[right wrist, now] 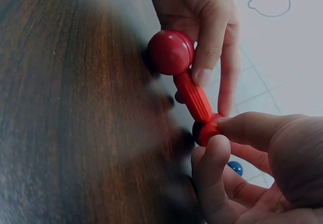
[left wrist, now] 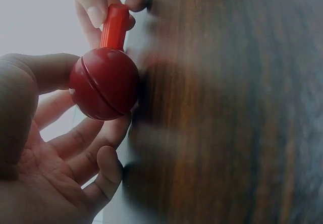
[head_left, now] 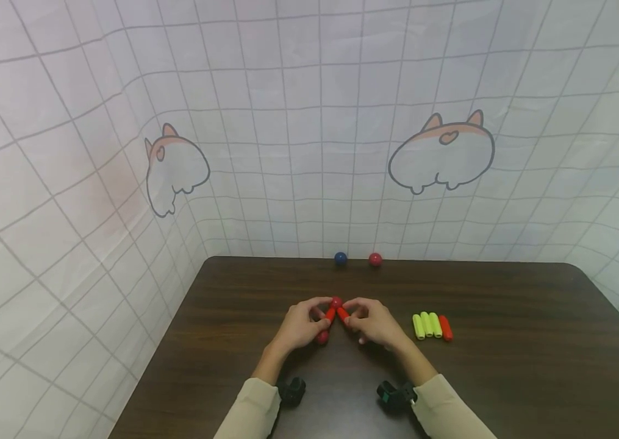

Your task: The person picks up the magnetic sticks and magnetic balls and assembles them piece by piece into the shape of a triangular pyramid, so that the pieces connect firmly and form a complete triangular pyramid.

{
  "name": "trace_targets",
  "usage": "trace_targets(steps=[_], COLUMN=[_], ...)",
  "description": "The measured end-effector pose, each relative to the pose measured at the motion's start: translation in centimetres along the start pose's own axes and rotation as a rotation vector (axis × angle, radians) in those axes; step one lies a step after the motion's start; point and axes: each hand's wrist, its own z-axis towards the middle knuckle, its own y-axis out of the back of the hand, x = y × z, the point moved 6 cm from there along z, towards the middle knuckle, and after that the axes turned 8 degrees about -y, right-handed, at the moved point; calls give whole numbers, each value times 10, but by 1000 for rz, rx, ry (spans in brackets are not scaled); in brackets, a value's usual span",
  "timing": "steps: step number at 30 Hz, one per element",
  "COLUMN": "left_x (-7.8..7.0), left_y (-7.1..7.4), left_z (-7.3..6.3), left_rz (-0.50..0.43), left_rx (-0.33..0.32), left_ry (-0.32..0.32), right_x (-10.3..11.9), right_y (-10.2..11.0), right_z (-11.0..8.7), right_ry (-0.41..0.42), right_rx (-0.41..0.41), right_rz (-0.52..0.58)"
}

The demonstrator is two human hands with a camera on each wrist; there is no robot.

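Two red rods meet at a red ball point(head_left: 336, 302) in a V shape between the hands. My left hand point(head_left: 299, 326) pinches the left rod point(right wrist: 194, 98), whose near end carries a second red ball point(head_left: 322, 337). That near ball point(left wrist: 104, 84) looms large in the left wrist view, right by the left thumb. My right hand point(head_left: 377, 321) pinches the right rod point(head_left: 343, 314) between thumb and fingers. In the right wrist view this rod point(right wrist: 208, 132) is seen nearly end-on, and the ball at the joint is mostly hidden behind it.
To the right on the dark wooden table point(head_left: 507, 366) lie several yellow-green rods point(head_left: 426, 325) beside a red rod point(head_left: 445, 328). A blue ball point(head_left: 340, 258) and another red ball point(head_left: 375, 260) sit at the far edge, before a grid-patterned curtain point(head_left: 309, 152).
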Motion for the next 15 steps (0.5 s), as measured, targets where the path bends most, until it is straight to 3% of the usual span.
trace_targets(steps=[15], left_x=[-1], left_y=[-3], left_z=[1], left_rz=[-3], left_rx=[13], left_ry=[-8], right_x=[-2], right_y=[3], right_z=[0], right_ry=[9], right_rx=[-2], right_rz=[-25])
